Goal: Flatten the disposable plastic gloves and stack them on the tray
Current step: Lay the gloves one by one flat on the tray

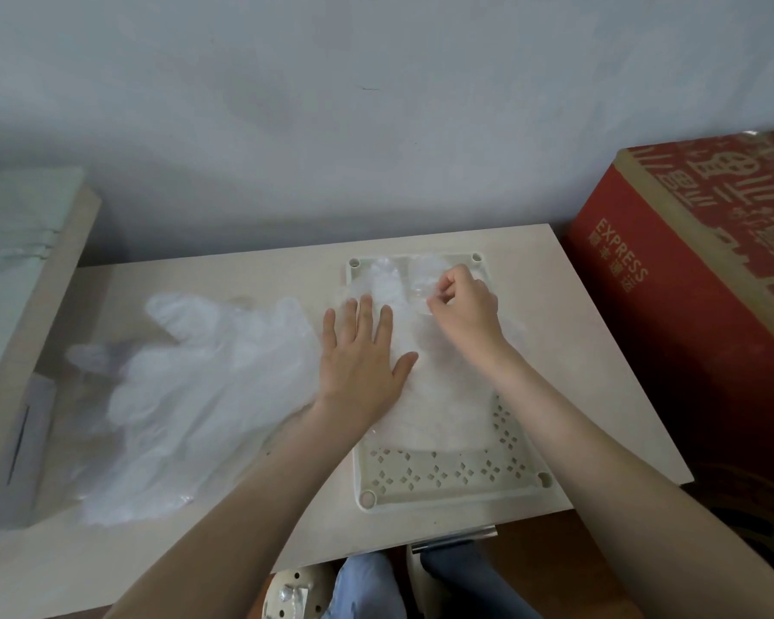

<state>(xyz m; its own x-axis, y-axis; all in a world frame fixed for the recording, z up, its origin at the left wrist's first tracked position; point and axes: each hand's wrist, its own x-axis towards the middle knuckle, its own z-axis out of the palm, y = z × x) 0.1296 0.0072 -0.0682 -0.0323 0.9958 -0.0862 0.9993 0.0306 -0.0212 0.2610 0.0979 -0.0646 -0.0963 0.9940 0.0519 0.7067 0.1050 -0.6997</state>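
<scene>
On my feed the left hand [358,350] lies flat, fingers straight and spread, palm pressing on the thin translucent plastic glove [439,386]. That glove is spread over the cream rectangular plastic tray [447,493], which has diamond-shaped cut-outs. The film is layered, and I can't tell whether one glove or several lie there. The right hand [463,308] is just beside the left, toward the tray's far end. Its fingers are curled, and thumb and forefinger seem to pinch a crinkled bit of the same film; it's clear and blurry there, so the grip is hard to confirm. The hands are close together with a gap between them. The tray sits on the right half of the pale wood-grain table [599,395], its near perforated strip uncovered. Left of the tray a loose heap of white translucent plastic gloves [188,395] lies on the table, its right edge reaching the left forearm. A big red cardboard box [689,306] with white "EXPRESS" print stands right of the table. A pale green-topped carton [19,283] stands at the left edge. Blue denim knees [367,583] show below the table's near edge.
</scene>
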